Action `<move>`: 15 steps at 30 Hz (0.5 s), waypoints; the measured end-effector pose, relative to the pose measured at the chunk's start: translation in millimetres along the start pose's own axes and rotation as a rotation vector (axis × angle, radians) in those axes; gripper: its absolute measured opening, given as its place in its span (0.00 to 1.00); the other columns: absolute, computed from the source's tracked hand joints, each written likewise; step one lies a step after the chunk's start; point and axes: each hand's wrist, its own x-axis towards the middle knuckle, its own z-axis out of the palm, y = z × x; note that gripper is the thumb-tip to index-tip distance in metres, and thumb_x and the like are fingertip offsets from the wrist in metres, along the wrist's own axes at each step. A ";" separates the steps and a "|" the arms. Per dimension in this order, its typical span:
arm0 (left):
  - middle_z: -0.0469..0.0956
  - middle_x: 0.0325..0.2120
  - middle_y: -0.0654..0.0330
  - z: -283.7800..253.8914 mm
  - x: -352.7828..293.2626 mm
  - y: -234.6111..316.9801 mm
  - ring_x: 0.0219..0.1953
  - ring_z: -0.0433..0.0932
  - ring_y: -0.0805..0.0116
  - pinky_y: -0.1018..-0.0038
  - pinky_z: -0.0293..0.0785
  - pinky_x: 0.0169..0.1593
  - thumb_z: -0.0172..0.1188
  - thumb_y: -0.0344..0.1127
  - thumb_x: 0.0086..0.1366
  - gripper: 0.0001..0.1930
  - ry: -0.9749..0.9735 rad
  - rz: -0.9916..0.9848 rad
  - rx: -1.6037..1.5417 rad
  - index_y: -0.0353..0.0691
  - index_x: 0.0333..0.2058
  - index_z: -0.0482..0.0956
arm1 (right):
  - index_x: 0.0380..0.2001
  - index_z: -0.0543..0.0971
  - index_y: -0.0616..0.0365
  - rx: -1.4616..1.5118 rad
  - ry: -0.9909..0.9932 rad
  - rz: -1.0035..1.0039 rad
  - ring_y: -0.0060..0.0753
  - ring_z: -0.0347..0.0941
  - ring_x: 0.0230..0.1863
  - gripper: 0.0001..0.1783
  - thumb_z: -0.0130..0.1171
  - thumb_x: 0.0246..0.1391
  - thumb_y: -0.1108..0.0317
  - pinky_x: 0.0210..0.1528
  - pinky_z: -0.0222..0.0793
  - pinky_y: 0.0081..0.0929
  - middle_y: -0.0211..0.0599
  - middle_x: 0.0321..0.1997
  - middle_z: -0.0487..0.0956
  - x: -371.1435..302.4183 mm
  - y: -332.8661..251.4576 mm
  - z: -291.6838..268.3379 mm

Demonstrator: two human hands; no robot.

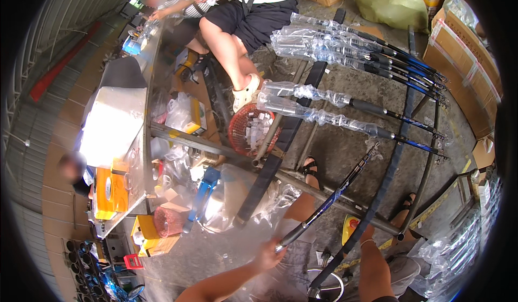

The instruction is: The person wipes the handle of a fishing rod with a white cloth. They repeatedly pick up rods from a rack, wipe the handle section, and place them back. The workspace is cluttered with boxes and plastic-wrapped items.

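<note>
My left hand is closed around the butt end of a collapsed fishing rod. The rod has a black grip and a blue-and-black blank, and it slants up to the right. A scrap of clear plastic shows by its tip. My right hand is low beside the black padded rail, its fingers mostly hidden. Against it is a yellow-and-red item; whether I grip it I cannot make out. Beyond, several similar rods with plastic-wrapped handles, such as the nearest wrapped rod, lie across the rack.
A red basket with small white pieces stands left of the metal rack. Farther left is a worktable with an orange box. Co-workers sit at the top and left. Cardboard boxes and plastic-wrapped bundles line the right.
</note>
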 end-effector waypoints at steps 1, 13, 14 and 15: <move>0.76 0.19 0.54 -0.2 -0.8 -0.6 0.20 0.77 0.60 0.67 0.71 0.24 0.63 0.32 0.57 0.11 0.001 -0.014 0.000 0.40 0.38 0.74 | 0.28 0.79 0.56 0.065 0.014 -0.044 0.35 0.78 0.31 0.19 0.75 0.34 0.60 0.37 0.72 0.34 0.33 0.28 0.81 2.7 5.3 6.1; 0.76 0.19 0.53 -0.5 0.6 -0.6 0.21 0.78 0.56 0.65 0.72 0.26 0.63 0.35 0.56 0.11 -0.024 -0.056 0.038 0.40 0.37 0.75 | 0.29 0.80 0.58 -0.126 0.182 -0.270 0.34 0.78 0.31 0.21 0.75 0.35 0.58 0.39 0.72 0.32 0.34 0.29 0.81 26.8 45.2 35.7; 0.76 0.19 0.53 1.2 -0.4 -2.4 0.21 0.78 0.55 0.65 0.71 0.26 0.63 0.36 0.56 0.11 -0.019 -0.060 0.030 0.40 0.37 0.75 | 0.29 0.80 0.58 -0.150 0.195 -0.281 0.34 0.78 0.31 0.21 0.75 0.35 0.57 0.39 0.72 0.32 0.34 0.29 0.81 28.2 50.1 38.0; 0.76 0.19 0.52 2.5 -1.1 -3.9 0.22 0.78 0.55 0.64 0.71 0.26 0.63 0.36 0.57 0.11 -0.012 -0.065 0.022 0.40 0.37 0.74 | 0.30 0.80 0.58 -0.165 0.204 -0.291 0.34 0.78 0.31 0.21 0.75 0.35 0.57 0.39 0.72 0.32 0.34 0.29 0.81 28.8 54.9 41.4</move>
